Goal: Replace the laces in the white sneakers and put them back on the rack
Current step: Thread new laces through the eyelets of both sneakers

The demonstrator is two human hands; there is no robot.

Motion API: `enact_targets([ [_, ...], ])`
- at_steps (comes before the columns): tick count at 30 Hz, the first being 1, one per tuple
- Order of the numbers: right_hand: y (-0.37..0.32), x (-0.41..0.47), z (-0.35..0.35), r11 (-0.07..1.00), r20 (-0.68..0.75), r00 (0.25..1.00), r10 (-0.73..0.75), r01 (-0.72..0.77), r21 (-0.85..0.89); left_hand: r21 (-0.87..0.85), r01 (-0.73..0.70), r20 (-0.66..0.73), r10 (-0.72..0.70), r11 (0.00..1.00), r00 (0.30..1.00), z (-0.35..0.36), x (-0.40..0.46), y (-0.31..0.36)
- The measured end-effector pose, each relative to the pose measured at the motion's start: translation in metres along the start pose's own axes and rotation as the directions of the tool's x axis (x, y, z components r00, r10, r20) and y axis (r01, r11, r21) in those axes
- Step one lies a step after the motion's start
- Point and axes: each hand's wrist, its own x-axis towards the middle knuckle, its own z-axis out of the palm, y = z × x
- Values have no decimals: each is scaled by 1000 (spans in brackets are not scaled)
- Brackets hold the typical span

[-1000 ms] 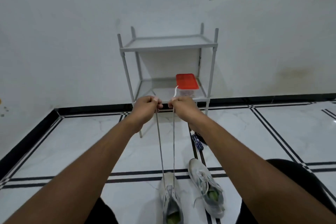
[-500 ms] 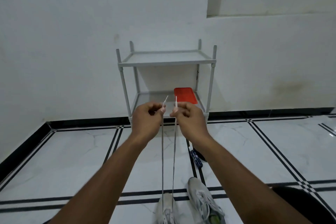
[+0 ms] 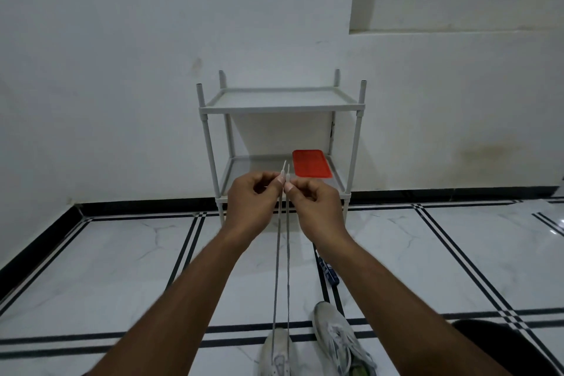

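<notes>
Laces [image 3: 282, 253] rising taut from left sneaker [image 3: 279, 356] on floor [image 3: 122, 268], both tips level, side by side. Left hand [image 3: 251, 201] pinching one end, right hand [image 3: 314, 203] pinching the other. Second sneaker [image 3: 338, 342] lying just beside, laced. Rack [image 3: 282, 107] standing behind against wall, holding red lid [image 3: 311, 163] on lower shelf.
</notes>
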Motion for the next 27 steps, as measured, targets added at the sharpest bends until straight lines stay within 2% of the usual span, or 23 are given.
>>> enact_targets([
  [10,-4,-1,-1,997,7,999,33,-33,66,-17,24,46,-23,1000,999,-4,-2,2],
  [27,-3,0,-3,994,-11,998,68,-67,89,-53,14,30,-12,999,999,-4,-5,4],
])
